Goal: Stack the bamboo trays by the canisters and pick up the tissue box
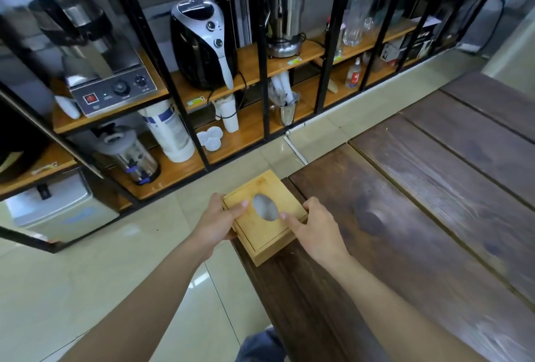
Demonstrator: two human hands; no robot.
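A square bamboo tissue box (265, 233) with an oval opening in its lid is held over the near left corner of the dark wooden table (419, 217). My left hand (218, 221) grips its left side, thumb on the lid. My right hand (317, 228) grips its right side, thumb resting on the lid beside the oval hole. I cannot tell whether the box touches the table edge. No bamboo trays or canisters are in view.
A black metal rack with wooden shelves (249, 63) runs along the far left, holding an air fryer (202, 43), a blender (285, 17), paper cups (230, 115) and other appliances. Pale floor tiles (115, 275) lie between rack and table.
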